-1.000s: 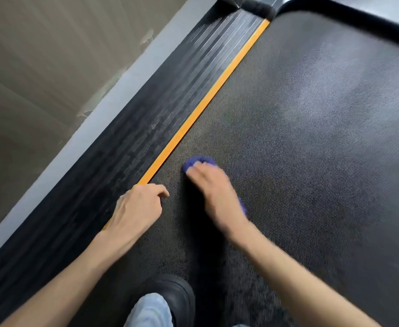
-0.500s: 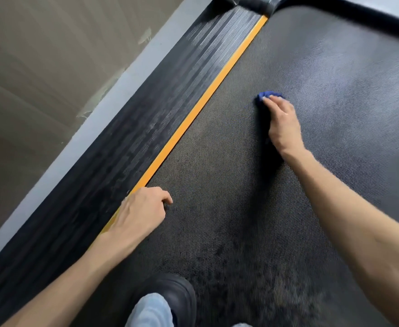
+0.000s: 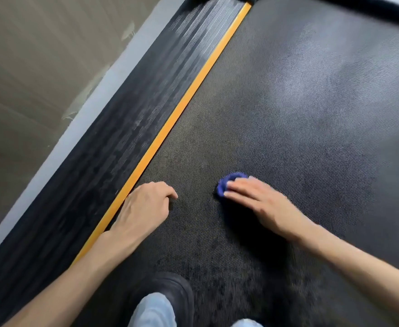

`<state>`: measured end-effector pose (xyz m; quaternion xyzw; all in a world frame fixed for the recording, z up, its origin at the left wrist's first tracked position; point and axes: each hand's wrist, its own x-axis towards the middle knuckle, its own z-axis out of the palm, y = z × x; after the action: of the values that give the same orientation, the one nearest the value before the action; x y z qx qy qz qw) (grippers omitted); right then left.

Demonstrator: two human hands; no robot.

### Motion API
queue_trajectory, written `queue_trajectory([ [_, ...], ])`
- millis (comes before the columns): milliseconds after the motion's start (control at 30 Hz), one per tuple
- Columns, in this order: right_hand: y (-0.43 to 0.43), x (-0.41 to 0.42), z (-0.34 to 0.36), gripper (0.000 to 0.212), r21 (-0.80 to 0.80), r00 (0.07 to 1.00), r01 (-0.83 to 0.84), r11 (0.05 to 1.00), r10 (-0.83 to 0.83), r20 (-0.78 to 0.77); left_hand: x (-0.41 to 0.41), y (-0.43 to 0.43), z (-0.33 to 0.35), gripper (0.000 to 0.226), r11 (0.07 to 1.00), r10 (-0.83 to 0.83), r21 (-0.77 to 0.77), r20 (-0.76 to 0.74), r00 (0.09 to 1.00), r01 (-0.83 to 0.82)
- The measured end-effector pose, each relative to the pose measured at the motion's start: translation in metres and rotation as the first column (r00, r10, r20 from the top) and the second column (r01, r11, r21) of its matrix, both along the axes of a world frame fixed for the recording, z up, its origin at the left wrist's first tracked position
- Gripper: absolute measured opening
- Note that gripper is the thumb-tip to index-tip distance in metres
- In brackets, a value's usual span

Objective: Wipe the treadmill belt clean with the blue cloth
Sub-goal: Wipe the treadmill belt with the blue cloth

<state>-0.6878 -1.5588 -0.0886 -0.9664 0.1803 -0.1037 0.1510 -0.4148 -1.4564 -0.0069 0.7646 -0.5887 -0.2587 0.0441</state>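
Side rail: ribbed black, left of the belt, streaked pale toward the far end; not part of this job.
Orange strip: marks the belt's left edge, running from lower left to upper right.
Left grip: clenched loosely on nothing, knuckles down on the belt just beside the orange strip; judged to be a brace for the body's weight.
Shoe: dark, planted on the belt at the near end, under a pale trouser leg.
Blue cloth: bunched into a small wad on the belt, mid-width, peeking out beyond the fingertips; no clear long axis while crumpled.
Right grip: released and flat, fingers nearly straight, pressing the cloth onto the belt rather than curling round it; pointing up and left toward the strip.
Step in hand: mid-stroke wiping, by the look of it. Best done with even, flat pressure, overlapping passes, and a spread or refolded cloth for more contact. Worth covering the mottled patch near the shoe, which looks undone.
Treadmill belt: textured black; long axis parallel to the orange strip, near end by the shoe, far end at the upper right.
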Motion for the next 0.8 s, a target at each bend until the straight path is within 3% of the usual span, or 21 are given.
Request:
queue_trajectory([
  [33,-0.042,-0.012,0.000,0.044,-0.026,0.973,0.229,0.973,-0.229,0.012,-0.001,0.001,0.000,0.035,1.000,0.004,-0.005,-0.012,1.000,-0.004],
  [100,-0.112,-0.034,0.010,0.047,0.019,0.789,0.614,0.789,-0.614,0.007,-0.005,0.002,0.000,0.034,1.000,-0.001,-0.008,-0.037,0.999,0.001],
  [167,-0.138,-0.030,0.020,0.046,0.099,0.587,0.805,0.585,-0.810,0.014,-0.009,0.002,0.000,0.035,1.000,-0.030,-0.003,-0.058,0.998,0.030],
  [200,-0.130,-0.019,0.019,0.045,0.107,0.533,0.839,0.534,-0.845,0.033,-0.012,0.001,0.000,0.036,0.999,-0.042,-0.003,-0.076,0.996,0.042],
  [267,-0.083,0.007,0.014,0.042,0.095,0.596,0.791,0.604,-0.796,0.100,-0.020,-0.003,0.000,0.037,0.998,-0.064,-0.024,-0.107,0.992,0.062],
  [400,0.076,0.033,0.013,0.050,0.160,0.933,0.354,0.921,-0.360,0.006,-0.036,-0.015,0.002,0.042,0.991,-0.109,-0.088,-0.115,0.987,0.099],
  [467,0.127,0.024,0.014,0.055,0.193,0.985,0.170,0.966,-0.164,-0.050,-0.042,-0.021,0.002,0.047,0.987,-0.135,-0.108,-0.130,0.982,0.122],
  [567,0.119,-0.005,0.011,0.053,0.161,0.994,0.015,0.987,0.002,-0.105,-0.049,-0.029,0.001,0.046,0.981,-0.163,-0.125,-0.134,0.978,0.146],
  [600,0.103,-0.016,0.010,0.052,0.146,0.995,0.032,0.989,-0.018,-0.095,-0.052,-0.031,0.000,0.046,0.979,-0.173,-0.128,-0.133,0.976,0.156],
  [667,0.055,-0.041,0.006,0.053,0.110,0.970,0.242,0.964,-0.239,-0.044,-0.060,-0.037,-0.003,0.047,0.976,-0.192,-0.130,-0.139,0.972,0.174],
  [733,-0.005,-0.068,0.004,0.051,0.079,0.838,0.545,0.835,-0.546,-0.015,-0.069,-0.042,-0.006,0.048,0.974,-0.207,-0.130,-0.157,0.966,0.187],
  [800,-0.060,-0.090,0.008,0.049,0.093,0.660,0.750,0.655,-0.751,-0.033,-0.078,-0.047,-0.008,0.046,0.967,-0.231,-0.147,-0.163,0.959,0.208],
])
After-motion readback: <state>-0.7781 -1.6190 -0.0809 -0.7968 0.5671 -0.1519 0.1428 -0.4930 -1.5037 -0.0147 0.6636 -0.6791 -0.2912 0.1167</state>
